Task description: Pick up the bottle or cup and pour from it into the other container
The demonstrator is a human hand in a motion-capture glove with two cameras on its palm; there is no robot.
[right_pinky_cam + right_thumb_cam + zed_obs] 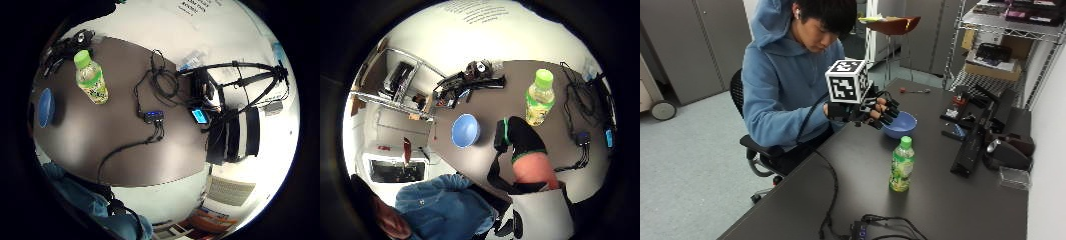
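Observation:
A clear bottle [901, 165] with a green cap and green label stands upright on the dark table [859, 175]; it also shows as the bottle [91, 78] and the bottle [539, 98] in the palm views. Behind it sits a blue bowl [901, 124], seen too as the bowl [45, 106] and the bowl [465, 130]. My gloved right hand [869, 111] hovers above the table beside the bowl, away from the bottle, fingers loosely curled and holding nothing. A gloved thumb [522, 137] shows in the thumb side view.
Black stands and devices [979, 130] line the table's far side, with a clear box [1014, 177] at the edge. Cables and a small hub [863, 227] lie at the near end. A wire shelf [999, 45] stands behind.

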